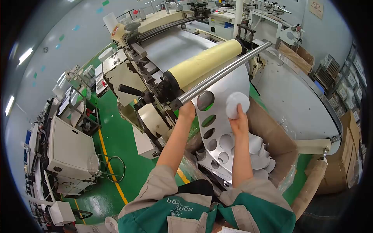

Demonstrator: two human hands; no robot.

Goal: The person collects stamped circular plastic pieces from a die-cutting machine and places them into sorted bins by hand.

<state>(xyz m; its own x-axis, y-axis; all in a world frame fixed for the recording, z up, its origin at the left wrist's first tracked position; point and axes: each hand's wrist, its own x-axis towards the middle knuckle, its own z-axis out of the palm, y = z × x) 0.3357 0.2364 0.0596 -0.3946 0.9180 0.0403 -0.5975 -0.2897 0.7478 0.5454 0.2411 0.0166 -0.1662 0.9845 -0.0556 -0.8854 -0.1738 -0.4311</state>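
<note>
In the head view, my right hand (pixel 239 123) is closed on a couple of overlapping white round discs (pixel 236 101), the thumb lying on their face. They are held up in front of a white sheet (pixel 229 86) that hangs from the machine with a row of round holes cut in it. My left hand (pixel 187 111) is at the sheet's left edge, just under the end of a steel bar (pixel 225 73); its fingers are hidden there. Below my right hand, many loose white discs (pixel 259 161) lie with the punched sheet in a cardboard box (pixel 272 136).
A yellow roller (pixel 208 62) spans the machine above the sheet. A black handle (pixel 130 90) juts out at its left. To the right are a large grey panel (pixel 293 89) and a cardboard-wrapped roll (pixel 312 184). A wire-ring stool (pixel 112 169) and white cabinet (pixel 72 147) stand left.
</note>
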